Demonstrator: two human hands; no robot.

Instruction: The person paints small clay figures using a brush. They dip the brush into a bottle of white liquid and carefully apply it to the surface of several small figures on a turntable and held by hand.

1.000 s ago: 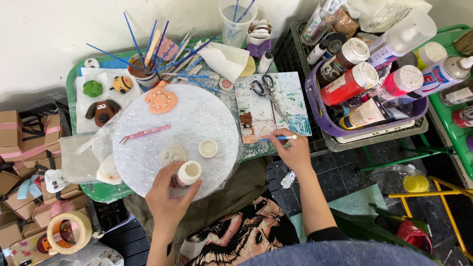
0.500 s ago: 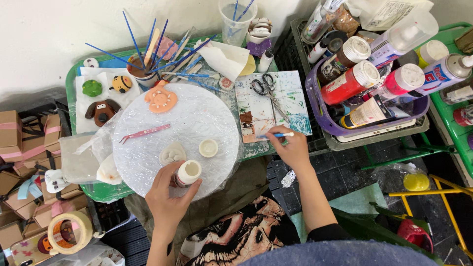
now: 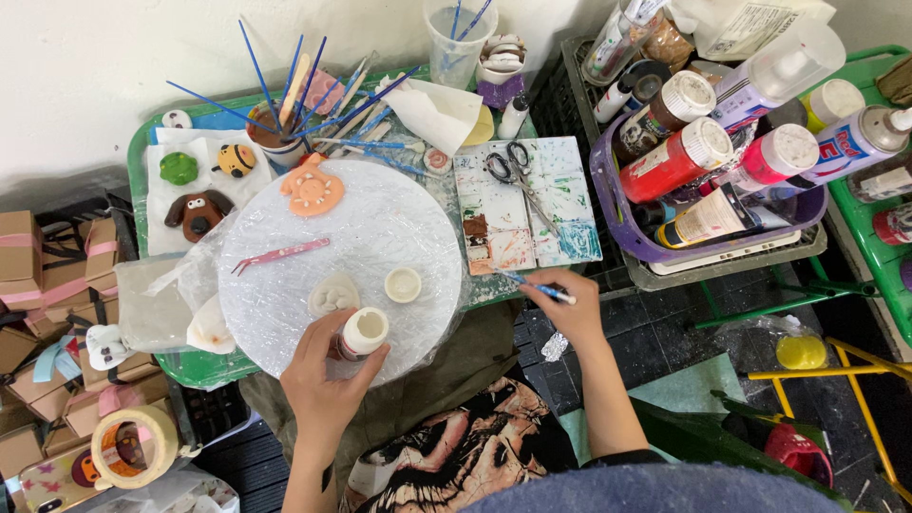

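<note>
The left hand (image 3: 323, 385) is wrapped around a small white paint bottle (image 3: 362, 333), which stands open at the near edge of the round board (image 3: 380, 228) covered in crinkled clear film. The right hand (image 3: 568, 311), just off the board's right edge, pinches a thin blue-handled brush (image 3: 535, 285) between its fingers, the tip pointing left toward the board.

On the board, just beyond the bottle, lie a white cap (image 3: 403, 284) and a pale paw-shaped clay piece (image 3: 333, 295), side by side. Farther in, left of centre, lies a pink tool (image 3: 281, 254). At the board's far edge rests an orange clay figure (image 3: 313, 190).

Right of the board sits a paint-smeared white palette (image 3: 560, 204) with scissors (image 3: 514, 171) lying on it. Left of the board, on a white sheet, sit a brown dog figure (image 3: 197, 215), a green piece (image 3: 178, 168) and a yellow bee figure (image 3: 235, 160). Beyond the board's far edge stands a cup of blue brushes (image 3: 281, 144). Far right of the board, a purple basket (image 3: 608, 180) holds paint bottles.
</note>
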